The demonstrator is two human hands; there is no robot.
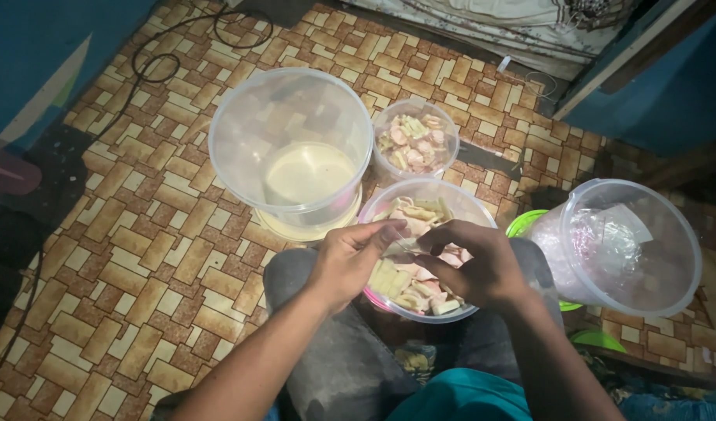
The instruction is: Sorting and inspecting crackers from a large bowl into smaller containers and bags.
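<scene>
Head view: my left hand [349, 261] and right hand [476, 265] pinch 1 pale chip [401, 248] over the chip bowl [451, 196]. Bare floor [140, 265] lies open at 9 o'clock (the tub [670, 234] crowds 3 o'clock); fingertips hide the chip's edges.

We note the floor [140, 257] patterned in brown, tan and cream brick-like tiles; the wall [38, 47] blue. The large clear tub [289, 148] has a cream base. The bowl [467, 209] has a pink rim; its chips [409, 281] are pale yellow, pink and white. The lid [522, 224] is bright green
</scene>
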